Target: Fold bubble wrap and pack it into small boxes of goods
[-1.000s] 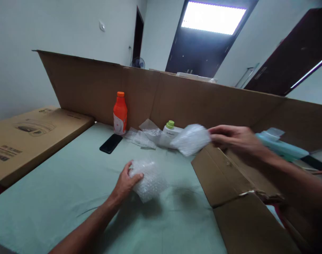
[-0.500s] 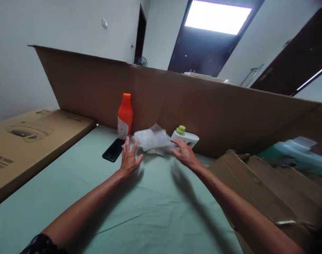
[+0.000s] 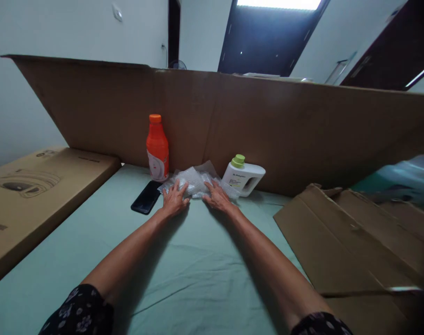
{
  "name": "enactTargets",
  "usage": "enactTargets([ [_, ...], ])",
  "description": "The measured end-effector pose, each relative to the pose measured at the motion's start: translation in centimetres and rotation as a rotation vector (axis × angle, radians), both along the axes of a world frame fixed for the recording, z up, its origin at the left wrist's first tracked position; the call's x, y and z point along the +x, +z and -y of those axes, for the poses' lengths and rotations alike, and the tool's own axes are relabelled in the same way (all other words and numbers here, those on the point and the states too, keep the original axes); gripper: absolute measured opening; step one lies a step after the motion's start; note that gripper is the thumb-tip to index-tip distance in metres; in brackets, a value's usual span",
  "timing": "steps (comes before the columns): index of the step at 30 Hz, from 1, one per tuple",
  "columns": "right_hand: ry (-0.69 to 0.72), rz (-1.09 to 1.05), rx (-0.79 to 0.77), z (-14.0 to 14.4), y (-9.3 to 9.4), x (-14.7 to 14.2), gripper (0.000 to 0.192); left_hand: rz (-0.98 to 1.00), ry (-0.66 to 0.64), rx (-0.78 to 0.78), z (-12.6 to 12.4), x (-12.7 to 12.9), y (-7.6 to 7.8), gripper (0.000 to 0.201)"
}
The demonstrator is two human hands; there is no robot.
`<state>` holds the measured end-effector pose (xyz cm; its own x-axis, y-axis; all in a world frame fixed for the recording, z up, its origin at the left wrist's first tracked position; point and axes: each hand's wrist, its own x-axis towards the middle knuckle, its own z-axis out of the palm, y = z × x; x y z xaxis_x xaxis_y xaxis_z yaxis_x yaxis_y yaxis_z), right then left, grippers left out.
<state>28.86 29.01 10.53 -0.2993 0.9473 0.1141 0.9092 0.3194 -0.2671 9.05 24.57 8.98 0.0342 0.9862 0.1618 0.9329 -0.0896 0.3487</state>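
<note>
A pile of clear bubble wrap (image 3: 195, 180) lies on the green cloth near the cardboard wall. My left hand (image 3: 173, 201) rests flat on the pile's left edge, fingers spread. Over the pile's right edge my right hand (image 3: 217, 197) lies flat too. Neither hand grips anything. An orange bottle (image 3: 157, 149) stands upright just left of the pile. Right of the pile a white jug with a green cap (image 3: 243, 175) lies tilted. Beside my left hand is a black phone (image 3: 146, 197).
A tall cardboard wall (image 3: 285, 125) runs across the back. A flat printed cardboard box (image 3: 30, 186) lies at the left. Opened cardboard box flaps (image 3: 351, 242) take up the right, with a teal object (image 3: 400, 179) behind them. Green cloth (image 3: 198, 279) covers the surface.
Both hands let go of their bubble wrap pieces, reached forward and now lie flat on the pile by the wall. The view has dipped and moved closer.
</note>
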Motion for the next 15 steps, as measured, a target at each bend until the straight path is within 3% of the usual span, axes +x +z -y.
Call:
enactTargets([
  [3, -0.079, -0.028, 0.097, 2.7, 1.6, 0.2, 0.063, 0.005, 0.017, 0.035, 1.0, 0.0, 1.0, 0.073],
  [6, -0.082, -0.066, 0.16, 6.9, 2.2, 0.8, 0.052, 0.022, 0.025, 0.083, 3.8, -0.6, 1.2, 0.08],
  [12, 0.032, -0.149, 0.09, 17.1, -1.6, 1.9, 0.04, 0.002, -0.036, 0.071, 12.6, -4.4, -1.4, 0.073],
  [15, 0.083, -0.185, 0.047, 20.6, -3.2, 1.3, 0.044, 0.002, 0.011, 0.088, 14.7, -6.6, -2.1, 0.065],
])
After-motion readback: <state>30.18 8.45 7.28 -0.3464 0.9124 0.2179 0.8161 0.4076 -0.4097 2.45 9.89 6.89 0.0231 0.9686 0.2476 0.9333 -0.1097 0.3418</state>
